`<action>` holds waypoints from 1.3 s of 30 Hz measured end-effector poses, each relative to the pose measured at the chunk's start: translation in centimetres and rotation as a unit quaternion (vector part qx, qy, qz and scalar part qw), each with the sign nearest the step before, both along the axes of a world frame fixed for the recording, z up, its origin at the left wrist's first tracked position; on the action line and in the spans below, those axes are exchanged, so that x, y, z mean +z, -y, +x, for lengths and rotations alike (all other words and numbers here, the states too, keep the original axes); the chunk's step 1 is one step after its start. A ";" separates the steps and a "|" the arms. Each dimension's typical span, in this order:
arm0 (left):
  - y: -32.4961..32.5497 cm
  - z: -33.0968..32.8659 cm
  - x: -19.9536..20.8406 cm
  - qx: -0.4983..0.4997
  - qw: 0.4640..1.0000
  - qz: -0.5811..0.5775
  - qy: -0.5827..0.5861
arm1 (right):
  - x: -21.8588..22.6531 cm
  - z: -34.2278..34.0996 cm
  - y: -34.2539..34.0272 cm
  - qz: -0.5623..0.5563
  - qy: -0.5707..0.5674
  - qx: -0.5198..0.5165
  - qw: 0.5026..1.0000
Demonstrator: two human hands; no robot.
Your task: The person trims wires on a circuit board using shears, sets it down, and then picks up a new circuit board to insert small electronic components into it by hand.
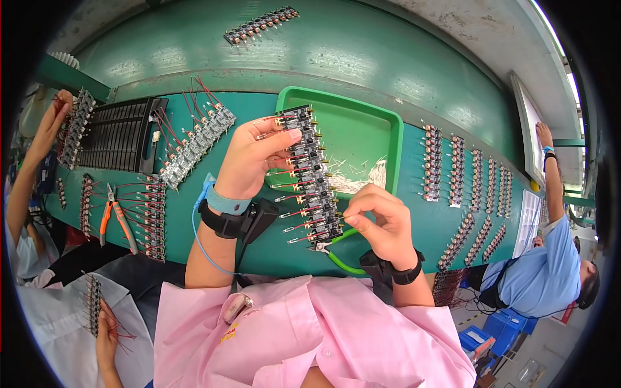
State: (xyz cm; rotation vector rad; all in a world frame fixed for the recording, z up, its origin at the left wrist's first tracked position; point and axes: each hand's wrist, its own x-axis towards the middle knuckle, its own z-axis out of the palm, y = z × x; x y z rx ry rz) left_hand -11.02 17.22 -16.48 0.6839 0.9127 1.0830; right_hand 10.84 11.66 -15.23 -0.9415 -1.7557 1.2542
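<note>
My left hand (249,155) grips the upper end of a long black circuit board strip (309,174), thumb on top. Red wires with small clear-tipped parts stick out along the strip's left side, and brass-coloured parts line its right edge. My right hand (385,226) is closed in a pinch at the strip's lower right edge; what sits between the fingertips is too small to make out. Behind the strip stands a green tray (362,107) with a heap of thin pale slivers (362,176). Green-handled pliers (343,264) lie under the strip's lower end, partly hidden.
Orange-handled pliers (116,220), wired strips (152,216) and a black slotted rack (116,132) lie to the left. Several rows of board strips (432,161) fill the right side. Another strip (262,26) rests on the far ledge. Co-workers sit at left and right (543,271).
</note>
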 end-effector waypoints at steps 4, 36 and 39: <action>0.2 0.0 0.1 0.007 1.000 -0.009 -0.005 | -0.1 -0.1 0.1 0.008 0.011 -0.004 1.000; 0.5 0.0 0.3 -0.003 1.000 -0.010 0.000 | 1.4 -0.4 0.5 0.196 0.114 -0.016 0.974; 0.6 0.0 0.5 -0.003 1.000 -0.009 0.001 | 1.5 -0.4 0.6 0.214 0.120 -0.013 0.969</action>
